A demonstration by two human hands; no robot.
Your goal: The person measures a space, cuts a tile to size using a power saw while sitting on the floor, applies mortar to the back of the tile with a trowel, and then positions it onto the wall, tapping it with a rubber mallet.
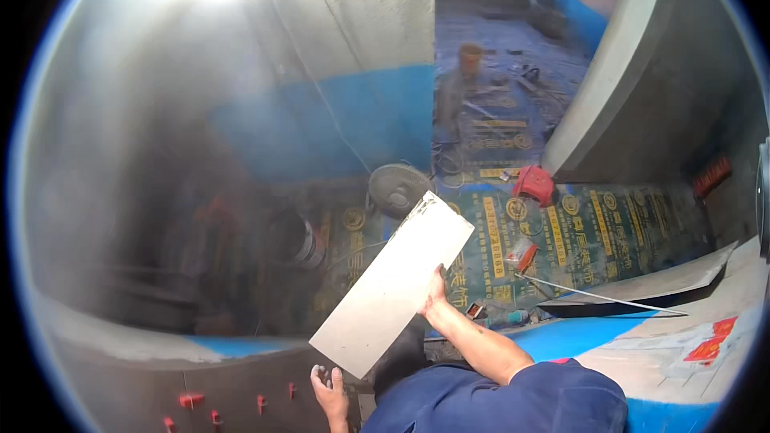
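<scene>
Navy cloth of the person's shirt (pixel 497 401) fills the bottom edge. Green sheeting (pixel 618 244) printed in yellow covers the floor, beside a wall (pixel 369 108) painted blue below and whitish above. One smooth, pale, rectangular tile (pixel 389 289), dark-smudged at its upper end, slants above that floor; the right hand (pixel 435 293) pinches its right long edge. Fingers parted, the left hand (pixel 329 393) is just beside its lower end. Five small red clips (pixel 215 417) dot a dark panelled surface (pixel 241 381); one round grey fan (pixel 397 187) stands beyond.
</scene>
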